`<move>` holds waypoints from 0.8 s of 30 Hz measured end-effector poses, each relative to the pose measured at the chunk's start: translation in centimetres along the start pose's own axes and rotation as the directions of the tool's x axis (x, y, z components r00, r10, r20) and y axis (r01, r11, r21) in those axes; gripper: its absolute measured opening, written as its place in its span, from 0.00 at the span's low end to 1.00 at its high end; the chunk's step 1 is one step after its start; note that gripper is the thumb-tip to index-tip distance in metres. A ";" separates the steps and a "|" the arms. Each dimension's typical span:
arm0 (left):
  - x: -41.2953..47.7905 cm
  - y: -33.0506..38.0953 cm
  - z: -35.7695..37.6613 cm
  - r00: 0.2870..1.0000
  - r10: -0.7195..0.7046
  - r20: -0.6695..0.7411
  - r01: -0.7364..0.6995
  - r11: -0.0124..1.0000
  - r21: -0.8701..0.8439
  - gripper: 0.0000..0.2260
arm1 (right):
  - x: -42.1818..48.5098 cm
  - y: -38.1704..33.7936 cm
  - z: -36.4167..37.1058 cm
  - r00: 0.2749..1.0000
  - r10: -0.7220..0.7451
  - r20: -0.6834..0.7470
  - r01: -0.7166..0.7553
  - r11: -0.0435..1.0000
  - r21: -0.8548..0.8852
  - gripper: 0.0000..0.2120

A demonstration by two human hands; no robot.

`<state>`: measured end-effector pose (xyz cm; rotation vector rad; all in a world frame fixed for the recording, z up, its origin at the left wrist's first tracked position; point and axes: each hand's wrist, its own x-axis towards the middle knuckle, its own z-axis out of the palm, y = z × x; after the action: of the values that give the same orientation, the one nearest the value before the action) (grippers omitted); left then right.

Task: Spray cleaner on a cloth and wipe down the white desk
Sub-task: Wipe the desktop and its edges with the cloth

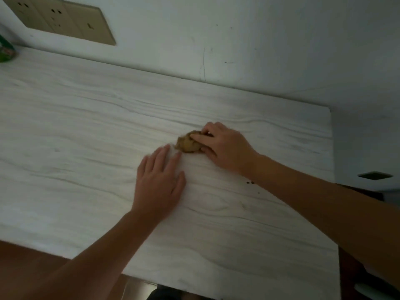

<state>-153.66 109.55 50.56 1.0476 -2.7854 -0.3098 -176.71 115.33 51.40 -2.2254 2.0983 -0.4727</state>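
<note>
White wood-grain desk (86,131) against wall (259,40), socket panel (62,18) upper left

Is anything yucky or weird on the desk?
Yes. A few small dark specks sit on the white desk near the wrist of the right hand, not yet wiped. That hand grips the crumpled brown cloth farther up.

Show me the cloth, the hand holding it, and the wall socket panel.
cloth (187,145): head view, middle of the crumpled wad.
right hand (226,148): head view, back of the hand.
socket panel (69,22): head view, panel face.
</note>
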 end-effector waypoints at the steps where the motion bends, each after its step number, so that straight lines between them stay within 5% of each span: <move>1: 0.1 1.0 0.5 1.000 -0.002 0.013 0.002 1.000 0.002 0.26 | 0.1 1.5 -0.4 0.999 0.038 -0.016 -0.038 0.999 -0.006 0.16; 3: 0.0 1.9 1.3 1.000 -0.013 0.017 0.013 1.000 0.004 0.26 | 0.2 5.7 -1.4 0.971 0.225 -0.076 -0.228 0.973 -0.030 0.18; 7: -0.2 1.6 2.1 1.000 -0.001 -0.023 0.002 1.000 0.007 0.25 | -1.5 13.4 -3.6 0.801 0.573 -0.175 -0.589 0.807 -0.054 0.19; 13: 0.0 1.6 2.0 0.999 0.000 -0.046 0.001 1.000 0.008 0.26 | -5.4 11.1 -3.3 0.814 0.554 -0.177 -0.564 0.826 -0.010 0.20; 19: 0.0 1.6 2.2 0.996 0.015 -0.082 -0.014 1.000 0.005 0.25 | -7.0 7.6 -2.2 0.982 0.180 -0.056 -0.179 0.983 0.028 0.19; 22: 0.0 1.5 2.3 0.995 0.020 -0.098 -0.018 1.000 0.020 0.25 | -5.7 11.3 -2.8 0.942 0.312 -0.120 -0.316 0.949 -0.012 0.19; 24: 0.0 1.4 2.4 0.995 0.021 -0.099 -0.019 1.000 0.025 0.25 | -4.8 14.2 -3.4 0.833 0.518 -0.196 -0.528 0.849 0.000 0.19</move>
<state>-155.04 110.91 48.63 1.0110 -2.7156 -0.2157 -191.46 119.48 50.36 -1.5549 2.7085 -0.6039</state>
